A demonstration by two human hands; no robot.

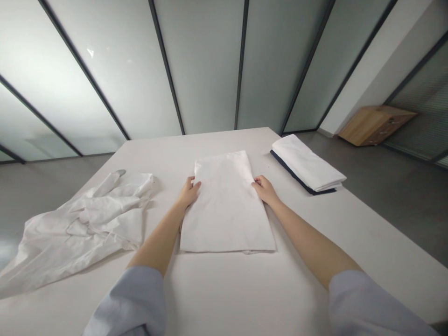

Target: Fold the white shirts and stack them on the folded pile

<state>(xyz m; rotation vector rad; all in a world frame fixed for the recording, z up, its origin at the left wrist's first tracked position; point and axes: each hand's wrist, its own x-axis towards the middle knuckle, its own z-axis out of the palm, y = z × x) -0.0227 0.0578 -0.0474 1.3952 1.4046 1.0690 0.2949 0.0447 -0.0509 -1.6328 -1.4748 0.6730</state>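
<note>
A white cloth garment (226,205), folded into a neat rectangle, lies flat on the white table (224,294) in front of me. My left hand (189,191) grips its left edge, thumb on top and fingers tucked beneath. On the opposite edge, my right hand (265,189) pinches the fabric in the same way, a little above the middle. The exact kind of garment cannot be made out from its folded shape. A small bit of fabric peeks out under the near edge, toward the right.
To the left, a crumpled white garment (101,219) spreads over the table edge. A folded stack of white cloth (308,161) on dark navy cloth (296,176) sits at the right edge. Behind stand frosted glass panels (206,65); a wooden cabinet (373,125) is on the floor.
</note>
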